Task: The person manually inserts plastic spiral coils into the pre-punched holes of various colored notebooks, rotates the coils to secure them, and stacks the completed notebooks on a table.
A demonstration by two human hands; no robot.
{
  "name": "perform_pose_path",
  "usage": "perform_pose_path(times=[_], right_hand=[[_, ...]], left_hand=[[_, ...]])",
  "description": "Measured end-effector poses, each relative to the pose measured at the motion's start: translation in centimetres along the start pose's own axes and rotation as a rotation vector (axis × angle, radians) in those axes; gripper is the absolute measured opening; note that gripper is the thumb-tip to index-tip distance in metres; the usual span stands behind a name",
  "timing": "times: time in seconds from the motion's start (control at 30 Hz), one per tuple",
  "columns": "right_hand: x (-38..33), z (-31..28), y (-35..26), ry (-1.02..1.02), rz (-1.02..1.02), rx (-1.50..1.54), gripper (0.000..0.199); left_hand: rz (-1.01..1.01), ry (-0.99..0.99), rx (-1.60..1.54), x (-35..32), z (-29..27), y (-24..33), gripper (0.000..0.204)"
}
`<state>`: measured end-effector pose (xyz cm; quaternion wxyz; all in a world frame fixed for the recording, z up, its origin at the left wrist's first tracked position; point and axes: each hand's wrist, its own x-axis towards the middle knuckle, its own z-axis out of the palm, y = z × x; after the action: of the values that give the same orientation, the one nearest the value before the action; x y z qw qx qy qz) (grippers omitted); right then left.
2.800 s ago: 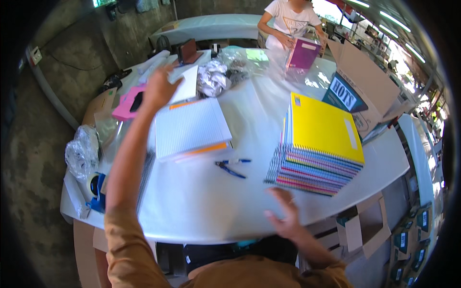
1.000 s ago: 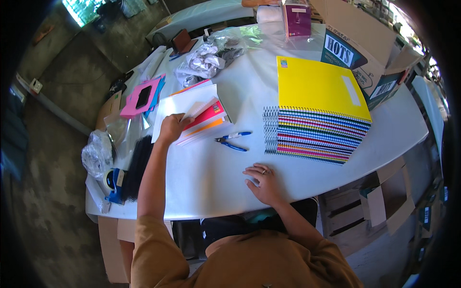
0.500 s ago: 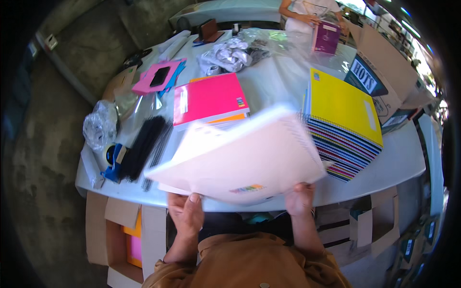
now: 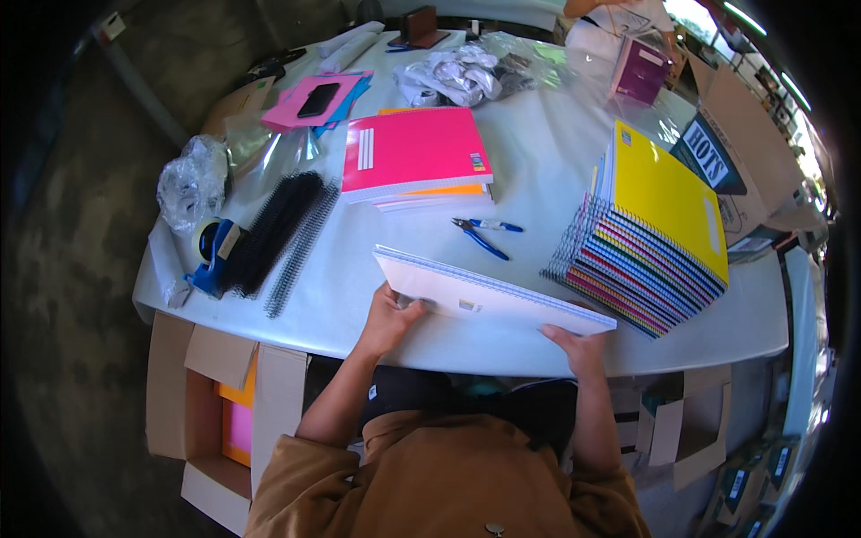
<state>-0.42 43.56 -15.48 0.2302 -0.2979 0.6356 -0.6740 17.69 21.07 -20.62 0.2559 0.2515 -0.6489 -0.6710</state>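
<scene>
A white notebook (image 4: 484, 289) with a row of punched holes along its far edge is held over the table's near edge, tilted up on its side. My left hand (image 4: 392, 318) grips its left end, thumb on the near face. At the right end my right hand (image 4: 578, 348) pinches it, the fingers partly hidden behind. Just beyond lie blue-handled pliers (image 4: 482, 242) and a blue pen (image 4: 499, 225). A pile topped by a pink notebook (image 4: 417, 152) sits farther back. To the right rises a tall stack of spiral notebooks (image 4: 673, 202) with a yellow cover uppermost.
Black binding coils (image 4: 276, 231) lie at left beside a blue tape dispenser (image 4: 213, 260) and crumpled plastic (image 4: 193, 172). A phone (image 4: 318, 99) rests on coloured sheets. Open cartons (image 4: 278, 394) stand below the table. Across it, a person (image 4: 619, 22) is beside a purple box (image 4: 641, 70).
The white notebook has gone from fanned and lying broadside to closed together and tipped on edge. Pliers and pen beyond it have come into sight. My view has shifted slightly.
</scene>
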Motion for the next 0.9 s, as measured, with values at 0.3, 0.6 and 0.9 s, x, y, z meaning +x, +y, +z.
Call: perform_pose_path(times=[0.3,0.6,0.9], right_hand=[[2.1,-1.0,-2.5,-0.215,-0.442,-0.247,0.024],[0.7,-1.9,-0.1,-0.006,-0.269,0.034,0.028],[0.6,-1.4,-0.5,0.027,-0.248,-0.063,0.023]], left_hand=[[0.174,0.537,1.338,8.3,-12.2,0.7,0.027],[0.067,0.7,1.263,9.2,-16.4,0.6,0.029],[-0.119,0.437,1.485,9.3,-15.2,0.9,0.03]])
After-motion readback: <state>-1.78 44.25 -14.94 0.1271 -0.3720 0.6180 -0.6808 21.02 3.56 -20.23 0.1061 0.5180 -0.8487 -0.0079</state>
